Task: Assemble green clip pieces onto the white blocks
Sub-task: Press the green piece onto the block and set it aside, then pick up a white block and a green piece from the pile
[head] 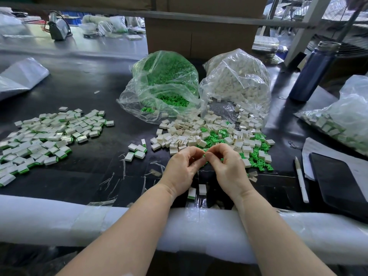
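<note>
Now, hands: the left hand (184,169) and right hand (227,168) meet fingertip to fingertip above the dark table (89,80), just in front of the loose pile.
Fingers: both sets are curled and pinched together over something small; a sliver of green shows between them, but what each hand holds cannot be told.
Loose pile: white blocks (185,132) and green clip pieces (256,154) lie mixed just beyond the hands.
Finished pile: white blocks with green edges (45,136) spread out well to the left.
Near pieces: two blocks (197,191) lie between the wrists.
Bags: a clear bag of green clips (167,82) and a clear bag of white blocks (239,80) stand side by side behind the loose pile.
Right side: a blue bottle (314,70), a white pen (301,180) and a dark tablet (338,180).
Front edge: white foam padding (49,218) under both forearms.
</note>
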A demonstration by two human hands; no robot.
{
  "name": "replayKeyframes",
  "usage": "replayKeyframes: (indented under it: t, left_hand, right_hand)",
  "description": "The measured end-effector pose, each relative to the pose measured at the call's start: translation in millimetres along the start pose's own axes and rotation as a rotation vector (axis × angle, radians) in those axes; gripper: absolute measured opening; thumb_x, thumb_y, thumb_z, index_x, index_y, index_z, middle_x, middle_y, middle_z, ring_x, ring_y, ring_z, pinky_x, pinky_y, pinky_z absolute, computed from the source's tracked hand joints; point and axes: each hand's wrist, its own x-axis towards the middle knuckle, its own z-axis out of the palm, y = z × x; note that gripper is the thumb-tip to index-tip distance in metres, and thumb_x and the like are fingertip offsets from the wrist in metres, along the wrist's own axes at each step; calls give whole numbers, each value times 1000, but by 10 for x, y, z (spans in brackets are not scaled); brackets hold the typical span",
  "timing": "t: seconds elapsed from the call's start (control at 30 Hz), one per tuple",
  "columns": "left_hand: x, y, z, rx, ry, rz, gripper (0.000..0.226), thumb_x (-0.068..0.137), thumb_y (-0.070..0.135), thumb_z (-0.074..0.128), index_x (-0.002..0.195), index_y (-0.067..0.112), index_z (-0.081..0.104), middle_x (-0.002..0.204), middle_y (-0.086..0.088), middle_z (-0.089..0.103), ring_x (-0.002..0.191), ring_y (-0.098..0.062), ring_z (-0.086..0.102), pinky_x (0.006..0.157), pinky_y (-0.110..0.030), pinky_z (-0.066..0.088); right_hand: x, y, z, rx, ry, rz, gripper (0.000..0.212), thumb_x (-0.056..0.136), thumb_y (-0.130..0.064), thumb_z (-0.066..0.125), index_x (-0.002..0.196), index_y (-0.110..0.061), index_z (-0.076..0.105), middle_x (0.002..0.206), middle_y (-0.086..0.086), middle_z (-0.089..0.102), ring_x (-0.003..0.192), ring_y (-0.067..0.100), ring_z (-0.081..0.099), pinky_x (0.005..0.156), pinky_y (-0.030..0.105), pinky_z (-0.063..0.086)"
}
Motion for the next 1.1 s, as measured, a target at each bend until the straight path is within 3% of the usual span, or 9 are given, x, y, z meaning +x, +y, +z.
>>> replayKeyframes:
  t: [0.13,0.37,0.47,0.53,0.6,0.73,1.1]
  left_hand:
    - [-6,-7,-7,12,56,12,12,87,11,64,98,8,67,89,-2,65,85,-14,61,83,-21,50]
    - [13,-44,-80,-21,488,-79,18,88,4,60,101,15,66,87,-8,67,79,-25,65,79,-41,56]
    - [28,-75,-182,70,714,-116,19,88,4,58,102,11,70,97,-7,61,80,-23,62,86,-34,52]
    - [37,-85,-233,90,797,-167,20,89,3,57,105,7,69,103,-4,49,86,-21,59,86,-16,43]
    - [43,-102,-260,119,809,-218,23,89,3,58,110,1,65,111,-6,42,94,-21,55,84,-7,33]
    - [46,-102,-255,198,751,-313,31,89,4,57,119,-3,58,131,-15,34,113,-30,47,100,-24,36]
    - [28,-116,-211,380,613,-300,37,92,4,50,128,-3,51,149,-8,28,138,-24,25,113,-29,23]
  right_hand:
    - [2,-6,1,30,0,-2,12,89,-9,60,82,-18,58,81,-3,59,74,2,54,66,5,41]
    - [2,1,-34,66,61,10,13,83,-14,69,75,-20,61,74,-4,60,67,5,53,64,13,46]
    - [3,10,-41,50,85,23,13,82,-13,70,74,-18,62,76,-1,61,68,7,54,64,13,47]
    - [5,24,-45,24,107,31,11,82,-13,70,74,-17,63,77,1,62,71,12,56,67,17,49]
    - [9,35,-44,-31,119,35,9,82,-15,71,76,-14,64,78,2,62,74,16,57,70,25,49]
    - [14,55,-33,-140,121,14,10,82,-14,70,75,-12,63,79,0,59,70,12,52,71,27,45]
    - [-5,57,-21,-278,63,-18,6,83,-14,69,79,-10,66,86,-3,58,85,18,54,80,30,45]
